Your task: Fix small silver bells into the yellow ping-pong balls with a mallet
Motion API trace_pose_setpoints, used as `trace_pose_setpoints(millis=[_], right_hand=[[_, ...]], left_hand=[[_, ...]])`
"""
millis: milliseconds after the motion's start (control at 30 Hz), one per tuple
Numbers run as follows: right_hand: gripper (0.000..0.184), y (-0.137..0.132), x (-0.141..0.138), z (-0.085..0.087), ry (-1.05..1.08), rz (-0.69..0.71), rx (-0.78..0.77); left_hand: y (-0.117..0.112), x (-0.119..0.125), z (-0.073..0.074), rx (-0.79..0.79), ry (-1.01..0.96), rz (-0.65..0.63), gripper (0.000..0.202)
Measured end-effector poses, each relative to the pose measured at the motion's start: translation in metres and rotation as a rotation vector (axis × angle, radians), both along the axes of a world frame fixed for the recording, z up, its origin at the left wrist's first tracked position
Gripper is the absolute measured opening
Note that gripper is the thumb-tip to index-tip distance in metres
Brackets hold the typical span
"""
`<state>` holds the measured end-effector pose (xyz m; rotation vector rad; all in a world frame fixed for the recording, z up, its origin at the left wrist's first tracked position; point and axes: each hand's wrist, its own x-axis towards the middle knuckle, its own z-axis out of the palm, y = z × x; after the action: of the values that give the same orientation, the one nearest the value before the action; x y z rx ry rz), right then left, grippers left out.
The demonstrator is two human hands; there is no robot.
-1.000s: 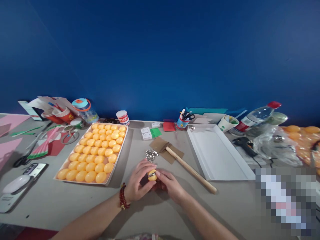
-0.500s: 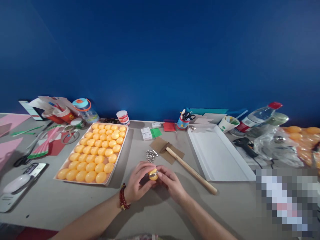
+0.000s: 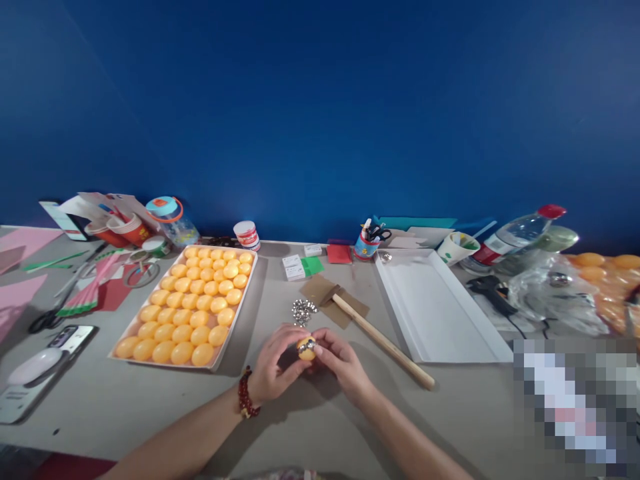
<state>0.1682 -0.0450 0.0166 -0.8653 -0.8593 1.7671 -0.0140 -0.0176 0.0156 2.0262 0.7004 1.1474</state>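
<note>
Both my hands meet over the grey table near its front middle. My left hand (image 3: 275, 363), with a red bead bracelet at the wrist, and my right hand (image 3: 340, 363) pinch a small orange ball (image 3: 306, 348) between their fingertips. A shiny metal piece sits on the ball's front. A little pile of silver metal pieces (image 3: 303, 311) lies just beyond the hands. To the left a tray (image 3: 243, 307) holds several rows of orange balls.
A wooden mallet (image 3: 381, 341) lies on brown paper right of the hands. An empty white tray (image 3: 435, 307) stands further right, with a glue gun (image 3: 493, 290), bottles and a bag of orange balls (image 3: 607, 280) beyond. Scissors, cups, paper scraps and a phone (image 3: 43, 367) crowd the left.
The hands have turned the ball slightly between the fingers; they stay in the same spot. Nothing else on the table has moved.
</note>
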Motion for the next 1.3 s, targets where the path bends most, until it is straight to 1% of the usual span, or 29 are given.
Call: trace_pose_setpoints(millis=[67, 200, 367, 467, 600, 800, 1100, 1300], right_hand=[[0.035, 0.000, 0.000, 0.001, 0.007, 0.006, -0.003], [0.034, 0.000, 0.000, 0.005, -0.045, -0.040, 0.016], [0.033, 0.000, 0.002, 0.004, -0.072, -0.006, 0.049], [0.034, 0.000, 0.003, 0.004, -0.086, 0.019, 0.070], [0.035, 0.000, 0.003, 0.007, -0.114, 0.038, 0.096], [0.037, -0.001, 0.001, 0.011, -0.124, 0.044, 0.072], [0.037, 0.000, 0.003, 0.003, -0.029, 0.104, 0.038], [0.035, -0.001, 0.002, 0.007, -0.023, 0.139, 0.052]], left_hand=[[0.000, 0.000, -0.001, -0.017, -0.007, 0.001, 0.033], [0.000, 0.001, -0.001, -0.043, -0.023, -0.016, 0.034], [0.003, -0.003, 0.002, -0.127, -0.085, -0.097, 0.037], [0.006, -0.005, 0.001, -0.177, -0.068, -0.159, 0.041], [0.007, -0.006, -0.001, -0.189, -0.051, -0.236, 0.044], [0.009, -0.002, -0.002, -0.218, -0.121, -0.192, 0.040], [0.010, 0.000, -0.002, -0.155, -0.153, -0.170, 0.033], [0.011, 0.000, -0.004, -0.190, -0.194, -0.182, 0.032]])
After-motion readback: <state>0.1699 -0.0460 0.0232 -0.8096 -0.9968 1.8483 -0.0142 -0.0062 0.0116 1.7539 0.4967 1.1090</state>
